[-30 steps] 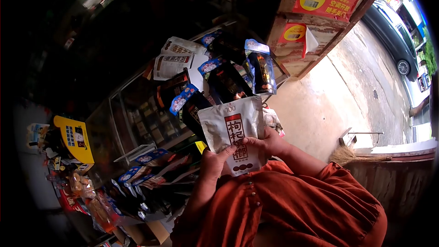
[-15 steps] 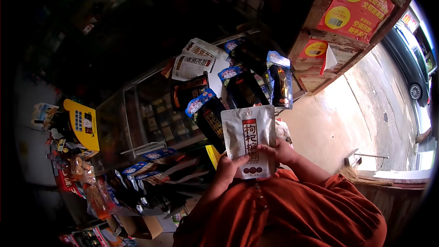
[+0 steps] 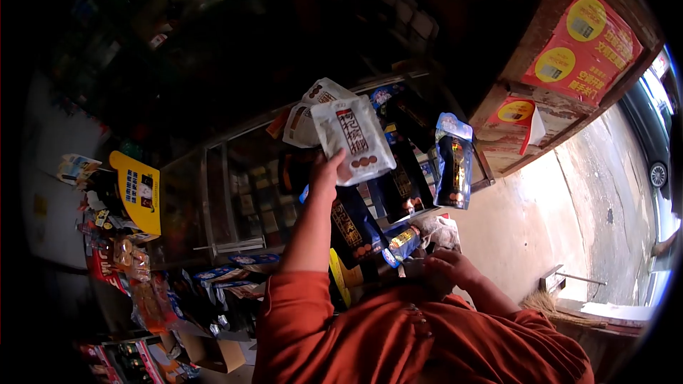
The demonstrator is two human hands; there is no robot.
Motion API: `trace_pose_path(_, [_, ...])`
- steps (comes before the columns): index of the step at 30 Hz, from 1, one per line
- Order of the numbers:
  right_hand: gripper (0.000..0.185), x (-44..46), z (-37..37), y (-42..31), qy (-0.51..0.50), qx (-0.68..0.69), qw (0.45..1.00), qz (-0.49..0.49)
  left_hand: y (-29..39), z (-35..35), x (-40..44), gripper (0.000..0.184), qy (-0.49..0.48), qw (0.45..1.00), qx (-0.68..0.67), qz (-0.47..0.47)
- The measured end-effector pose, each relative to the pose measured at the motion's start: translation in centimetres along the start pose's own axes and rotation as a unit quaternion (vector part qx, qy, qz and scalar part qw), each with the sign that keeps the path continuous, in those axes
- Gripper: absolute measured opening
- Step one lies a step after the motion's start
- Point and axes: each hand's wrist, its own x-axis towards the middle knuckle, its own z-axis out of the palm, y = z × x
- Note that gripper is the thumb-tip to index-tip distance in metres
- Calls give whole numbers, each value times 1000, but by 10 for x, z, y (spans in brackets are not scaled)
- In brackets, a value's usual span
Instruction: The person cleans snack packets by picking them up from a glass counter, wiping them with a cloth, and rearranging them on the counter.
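My left hand [image 3: 327,174] grips the lower left edge of a white pouch [image 3: 356,135] with dark red lettering, holding it out over the counter. Other white pouches [image 3: 302,124] lie partly behind it. My right hand [image 3: 449,270] is close to my body with its fingers curled; what they hold, if anything, is hidden. Just beyond it are a small blue and gold packet [image 3: 403,243] and a crumpled plastic bag [image 3: 439,231]. Dark pouches [image 3: 348,226] lie around the held pouch, and a blue-topped dark pouch [image 3: 453,163] is at the counter's right end.
A glass display counter [image 3: 213,192] is in front of me. At the left are a yellow sign [image 3: 139,192], bagged goods [image 3: 149,299] and an open cardboard box [image 3: 213,352]. A wooden door [image 3: 512,124] with red posters and a broom [image 3: 544,304] are at the right.
My left hand has carried the white pouch forward and up to the left, over the counter. My right hand has let go of it and drawn back towards my body.
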Motion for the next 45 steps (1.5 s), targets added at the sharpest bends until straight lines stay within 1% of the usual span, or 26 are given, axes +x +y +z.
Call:
trace_pose_path(2, [32, -4, -6, 4, 10, -2, 1000, 5, -9, -27, 43, 39, -17, 999, 48, -8])
trace_pose_path(3, [30, -5, -10, 6, 25, -3, 1000, 9, 2, -26, 41, 40, 100, 982, 157, 11])
trace_pose_path(4, [30, -5, -15, 10, 21, -1, 1000, 9, -7, -40, 48, 40, 187, 945, 228, 140])
trace_pose_path(5, [29, -7, -19, 16, 51, -6, 999, 9, -27, -73, 73, 50, 192, 944, 183, 196])
trace_pose_path(6, [27, -10, -24, 21, 81, -10, 997, 9, -22, -102, 77, 58, 277, 890, 335, 139])
trace_pose_path(7, [24, -12, -29, 25, 106, -22, 994, 11, -40, -137, 97, 63, 346, 843, 370, 183])
trace_pose_path(8, [24, -13, -34, 32, 105, -18, 994, 14, -39, -154, 96, 63, 371, 838, 372, 146])
trace_pose_path(10, [27, -14, -41, 43, 120, 5, 989, 83, -49, -193, 98, 62, 301, 880, 364, 53])
trace_pose_path(11, [27, -15, -42, 40, 121, 2, 989, 88, -43, -189, 91, 62, 301, 880, 365, 52])
trace_pose_path(13, [27, -10, -45, 46, 119, -14, 989, 90, -23, -177, 73, 56, 232, 925, 289, -81])
trace_pose_path(14, [27, -9, -45, 44, 117, -30, 988, 92, -24, -181, 76, 56, 232, 926, 288, -83])
trace_pose_path(17, [27, -1, -41, 28, 98, -62, 989, 89, -17, -179, 75, 27, 231, 939, 247, -55])
trace_pose_path(20, [27, 7, -38, 22, 76, -75, 992, 64, -3, -194, 78, 20, 194, 975, 111, -5])
trace_pose_path(21, [27, 9, -37, 23, 72, -78, 992, 65, 3, -196, 77, 22, 220, 963, 146, 47])
trace_pose_path(26, [28, 12, -30, 18, 58, -56, 994, 68, 82, -179, 19, 26, 281, 932, 212, 87])
trace_pose_path(30, [25, 13, -30, -1, 74, 46, 993, 77, 126, -152, -49, 38, 306, 934, 135, 124])
trace_pose_path(32, [21, 14, -33, -18, 77, 173, 982, 22, 133, -123, -83, 46, 304, 931, -3, 204])
trace_pose_path(33, [19, 9, -30, -45, 59, 241, 968, 25, 132, -112, -99, 50, 264, 940, -13, 218])
trace_pose_path(34, [21, 5, -28, -62, 55, 239, 969, -44, 128, -99, -115, 54, 221, 948, -23, 229])
trace_pose_path(36, [33, -17, -9, -121, 52, 265, 953, -138, 111, -72, -142, 51, 179, 971, -90, 132])
trace_pose_path(38, [38, -31, 10, -150, 23, 284, 925, -253, 86, -41, -165, 43, 130, 982, -93, 98])
trace_pose_path(40, [35, -37, 39, -173, -13, 239, 901, -361, 74, -5, -191, 43, 63, 993, -93, 31])
trace_pose_path(42, [41, -26, 61, -182, -21, -38, 888, -458, 59, 14, -214, 40, -13, 995, -67, -73])
trace_pose_path(43, [45, -21, 74, -190, -14, -220, 852, -475, 54, 15, -227, 44, -75, 985, 129, 92])
trace_pose_path(44, [49, -12, 91, -181, 9, -379, 809, -450, 51, 20, -235, 50, -93, 967, 195, 132])
trace_pose_path(45, [49, -10, 99, -163, 56, -398, 796, -453, 49, 25, -242, 57, -106, 945, 257, 175])
